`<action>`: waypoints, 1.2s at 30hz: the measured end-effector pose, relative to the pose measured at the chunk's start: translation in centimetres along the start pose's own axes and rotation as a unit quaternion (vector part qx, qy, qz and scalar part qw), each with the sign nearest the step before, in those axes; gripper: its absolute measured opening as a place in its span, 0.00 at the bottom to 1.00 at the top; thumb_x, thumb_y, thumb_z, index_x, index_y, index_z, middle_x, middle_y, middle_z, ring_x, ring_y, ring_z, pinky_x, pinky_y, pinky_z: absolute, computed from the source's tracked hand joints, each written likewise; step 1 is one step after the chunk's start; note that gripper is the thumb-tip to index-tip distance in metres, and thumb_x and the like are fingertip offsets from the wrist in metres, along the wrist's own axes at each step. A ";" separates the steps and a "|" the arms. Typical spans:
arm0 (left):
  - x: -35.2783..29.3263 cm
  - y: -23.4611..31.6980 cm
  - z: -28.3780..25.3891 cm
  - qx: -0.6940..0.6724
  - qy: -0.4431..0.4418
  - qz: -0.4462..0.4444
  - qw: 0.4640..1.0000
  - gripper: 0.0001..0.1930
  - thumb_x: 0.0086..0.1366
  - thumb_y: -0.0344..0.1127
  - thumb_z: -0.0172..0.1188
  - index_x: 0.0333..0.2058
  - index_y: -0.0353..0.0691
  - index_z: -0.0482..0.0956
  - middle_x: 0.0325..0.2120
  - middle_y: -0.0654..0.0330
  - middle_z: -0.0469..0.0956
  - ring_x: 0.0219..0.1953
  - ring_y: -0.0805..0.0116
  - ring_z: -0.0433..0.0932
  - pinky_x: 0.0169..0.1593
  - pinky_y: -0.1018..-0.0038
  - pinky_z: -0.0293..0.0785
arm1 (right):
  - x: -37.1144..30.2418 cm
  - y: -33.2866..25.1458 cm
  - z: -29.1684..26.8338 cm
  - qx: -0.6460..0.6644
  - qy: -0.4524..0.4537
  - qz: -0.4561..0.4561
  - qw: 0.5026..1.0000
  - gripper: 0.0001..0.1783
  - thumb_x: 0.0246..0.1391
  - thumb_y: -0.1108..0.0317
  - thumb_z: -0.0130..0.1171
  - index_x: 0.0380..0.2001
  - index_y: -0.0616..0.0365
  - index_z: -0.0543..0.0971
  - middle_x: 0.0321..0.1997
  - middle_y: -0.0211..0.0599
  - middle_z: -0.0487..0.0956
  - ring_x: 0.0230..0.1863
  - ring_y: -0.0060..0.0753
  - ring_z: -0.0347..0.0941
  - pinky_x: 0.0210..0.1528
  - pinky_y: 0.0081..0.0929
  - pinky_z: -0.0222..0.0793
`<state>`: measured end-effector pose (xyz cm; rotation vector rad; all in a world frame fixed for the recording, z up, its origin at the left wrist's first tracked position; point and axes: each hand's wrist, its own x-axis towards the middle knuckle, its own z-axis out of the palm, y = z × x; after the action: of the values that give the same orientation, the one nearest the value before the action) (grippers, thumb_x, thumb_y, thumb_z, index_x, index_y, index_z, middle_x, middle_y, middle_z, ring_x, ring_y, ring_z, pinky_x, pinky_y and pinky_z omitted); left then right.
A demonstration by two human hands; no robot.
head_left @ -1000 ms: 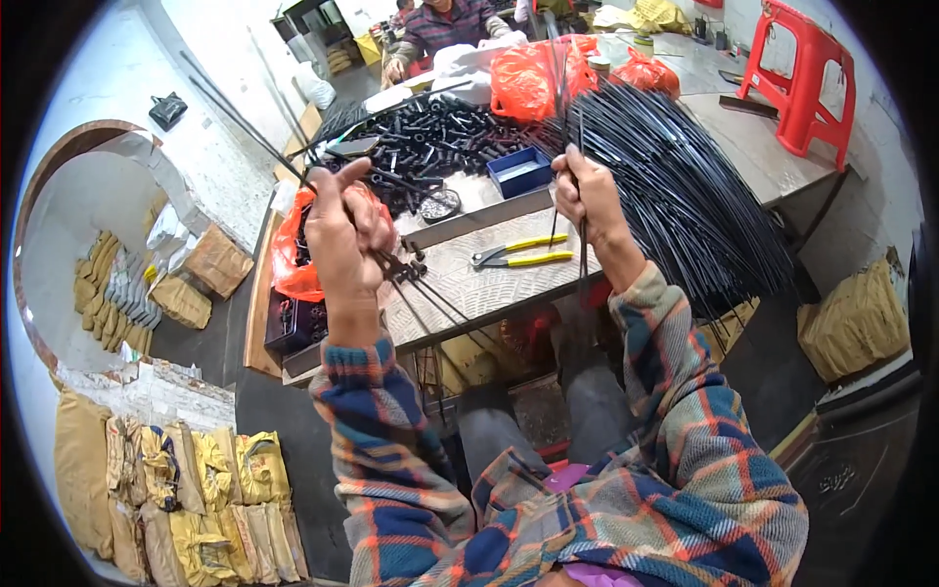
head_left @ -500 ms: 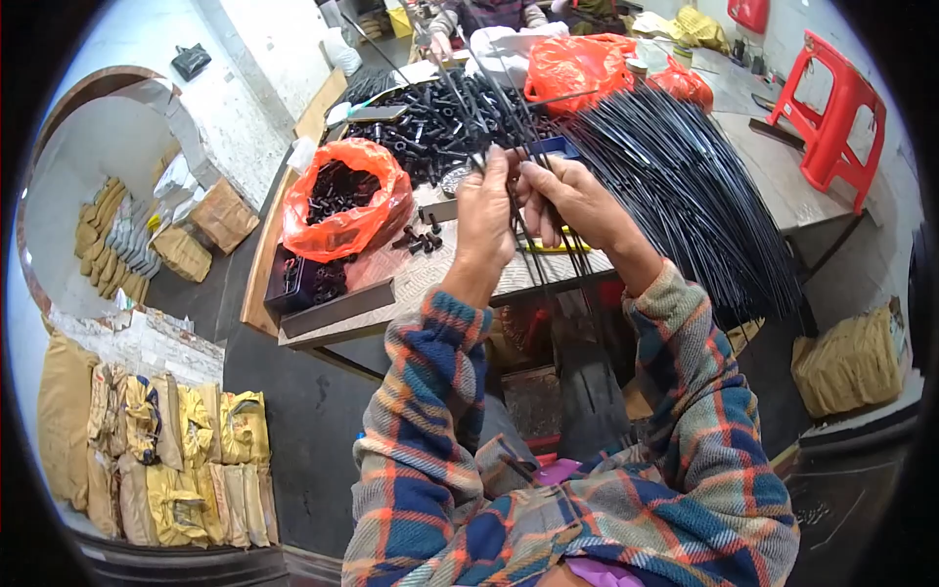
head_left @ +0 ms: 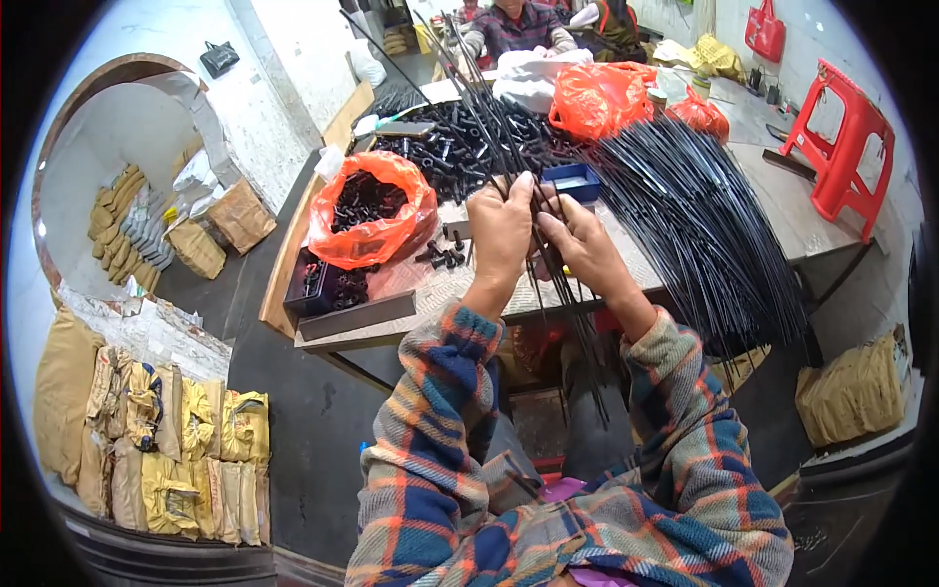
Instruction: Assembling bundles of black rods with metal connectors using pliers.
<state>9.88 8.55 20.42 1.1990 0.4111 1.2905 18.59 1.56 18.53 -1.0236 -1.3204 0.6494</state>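
Observation:
Over the near edge of the table, my left hand [head_left: 501, 235] is closed around a loose bundle of long thin black rods [head_left: 502, 132]. My right hand [head_left: 584, 245] grips the same bundle slightly lower, its fingers curled in beside the left. The rods slant from the upper left down past the table edge toward my lap. Just left of my hands lie a few short black tubular parts [head_left: 447, 256]. Beyond them spreads a heap of similar black parts [head_left: 460, 142]. To the right rests a large fanned pile of black rods [head_left: 694, 215].
An orange plastic bag [head_left: 416, 220] of black parts stands at left, beside a dark tray [head_left: 311, 279]. Behind my hands sits a blue box [head_left: 575, 186]. Across the table is another person [head_left: 509, 37]. A red stool [head_left: 849, 147] stands on the right.
The view has shifted, so the table sits lower and further right. Both hands still hold the rods, which now look more gathered together. The person opposite shows more.

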 end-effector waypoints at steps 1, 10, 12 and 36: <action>-0.1 -0.1 -0.1 -0.001 -0.008 0.000 1.000 0.11 0.60 0.29 0.51 0.20 0.31 0.74 0.18 0.58 0.77 0.17 0.76 0.74 0.21 0.81 0.69 | -0.2 -0.1 0.0 0.042 0.000 0.070 0.997 0.09 0.58 0.69 0.45 0.38 0.64 0.69 0.29 0.28 0.72 0.28 0.13 0.67 0.28 0.15 0.66; 0.7 0.2 -0.2 0.241 0.034 0.094 0.965 0.15 0.60 0.34 0.49 0.19 0.31 0.77 0.15 0.54 0.77 0.15 0.69 0.75 0.22 0.75 0.70 | 1.0 1.8 0.3 -0.065 0.093 -0.043 0.993 0.09 0.58 0.69 0.43 0.36 0.64 0.67 0.22 0.41 0.76 0.18 0.23 0.73 0.17 0.19 0.70; 0.6 1.7 -0.4 0.106 0.020 0.049 0.993 0.15 0.63 0.36 0.47 0.22 0.33 0.74 0.17 0.55 0.77 0.16 0.73 0.75 0.18 0.80 0.68 | 1.3 1.7 -1.2 -0.003 0.098 0.039 0.994 0.09 0.58 0.67 0.42 0.29 0.62 0.65 0.17 0.40 0.75 0.14 0.25 0.72 0.15 0.19 0.68; 0.9 0.7 -1.9 -0.178 -0.099 -0.151 0.967 0.13 0.65 0.34 0.45 0.38 0.28 0.73 0.32 0.54 0.77 0.33 0.67 0.77 0.40 0.72 0.74 | 1.2 -2.7 -0.1 -0.468 0.061 -0.048 0.880 0.13 0.52 0.58 0.51 0.28 0.58 0.70 0.20 0.46 0.74 0.25 0.50 0.72 0.25 0.42 0.65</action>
<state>8.26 10.05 20.57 0.9086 0.1936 0.9240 18.47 1.40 21.47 -1.7144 -1.5816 -0.1983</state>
